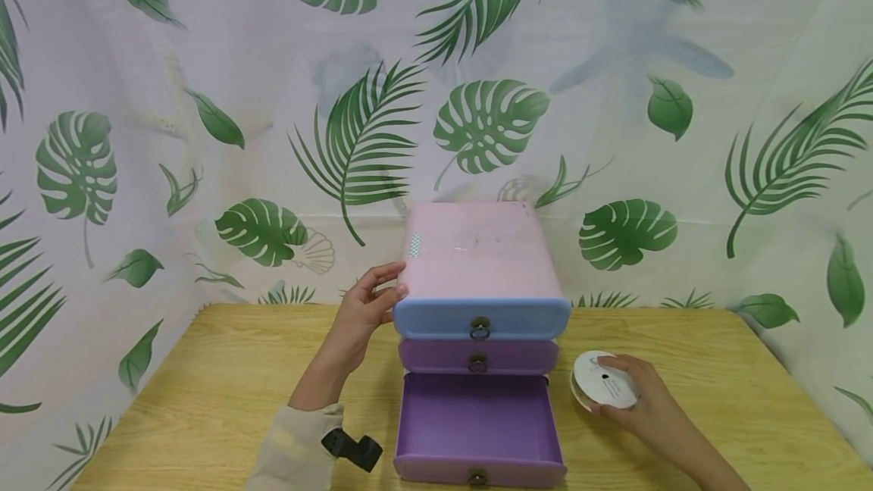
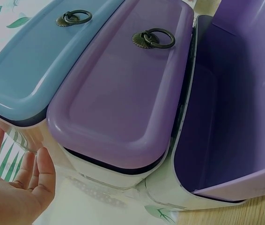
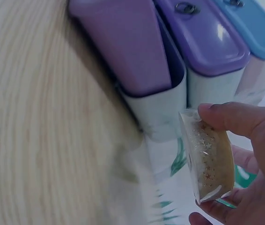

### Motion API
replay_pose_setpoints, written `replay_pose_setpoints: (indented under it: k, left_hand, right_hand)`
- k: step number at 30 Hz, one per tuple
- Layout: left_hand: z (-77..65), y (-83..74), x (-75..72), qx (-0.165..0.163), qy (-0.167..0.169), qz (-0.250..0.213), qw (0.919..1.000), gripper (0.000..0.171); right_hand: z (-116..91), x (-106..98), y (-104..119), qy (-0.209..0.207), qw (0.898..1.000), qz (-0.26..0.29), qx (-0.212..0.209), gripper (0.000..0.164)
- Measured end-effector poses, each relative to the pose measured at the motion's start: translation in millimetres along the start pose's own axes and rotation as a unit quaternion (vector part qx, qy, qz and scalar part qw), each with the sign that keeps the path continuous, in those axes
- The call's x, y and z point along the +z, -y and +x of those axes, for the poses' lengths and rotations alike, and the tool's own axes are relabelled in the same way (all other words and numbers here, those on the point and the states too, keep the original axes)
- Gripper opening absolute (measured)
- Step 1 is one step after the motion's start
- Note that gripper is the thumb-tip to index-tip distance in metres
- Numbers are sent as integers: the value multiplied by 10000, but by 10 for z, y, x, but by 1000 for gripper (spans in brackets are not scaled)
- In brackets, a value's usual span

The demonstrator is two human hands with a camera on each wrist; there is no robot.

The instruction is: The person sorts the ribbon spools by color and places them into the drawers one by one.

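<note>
A small drawer cabinet [image 1: 477,252] with a pink top stands on the table, with a blue drawer [image 1: 436,319] above two purple ones. The blue drawer and the middle purple drawer [image 1: 436,357] are pushed in; the bottom purple drawer [image 1: 477,415] is pulled out and bare inside. My left hand [image 1: 368,309] rests its fingertips against the cabinet's left side, near the blue drawer, fingers relaxed. To the right of the cabinet, my right hand [image 1: 637,392] grips a spool of ribbon [image 1: 603,381] by its edges. In the right wrist view, the ribbon [image 3: 209,159] shows small gold stars.
The wooden table [image 1: 716,370] extends on both sides of the cabinet. Behind it hangs a white cloth [image 1: 559,142] printed with green leaves. Ring pulls [image 1: 480,328] hang on the drawer fronts. A black strap [image 1: 351,449] sits at my left sleeve.
</note>
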State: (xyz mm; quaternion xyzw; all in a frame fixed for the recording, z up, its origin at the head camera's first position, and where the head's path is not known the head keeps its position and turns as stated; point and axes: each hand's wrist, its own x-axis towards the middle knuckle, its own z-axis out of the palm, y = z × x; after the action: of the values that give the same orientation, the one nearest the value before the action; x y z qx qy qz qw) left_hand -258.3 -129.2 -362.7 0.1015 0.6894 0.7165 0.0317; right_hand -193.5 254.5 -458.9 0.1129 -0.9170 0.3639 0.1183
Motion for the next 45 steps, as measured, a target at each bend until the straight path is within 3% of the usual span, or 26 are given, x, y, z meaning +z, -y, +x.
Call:
replay_pose_setpoints:
  k: [8,24,28,39,45]
  left_hand:
    - [-8,2,-3,7,-14,18,10000,45]
    - [-20,25,-7,7,-100,124,9999,45]
    - [-17,33,-6,5,-140,158,9998,44]
    - [-8,34,3,51,-109,124,9999,44]
    - [1,17,12,77,-59,47,9999,45]
  right_hand:
    - [-59,11,241,-247,9982,-24,-540,63]
    - [-231,31,603,705,9932,127,-913,63]
    - [-244,92,658,864,9884,237,-1229,64]
    - [-201,318,695,469,9596,806,-2655,68]
    - [-211,384,740,577,9656,641,-2451,66]
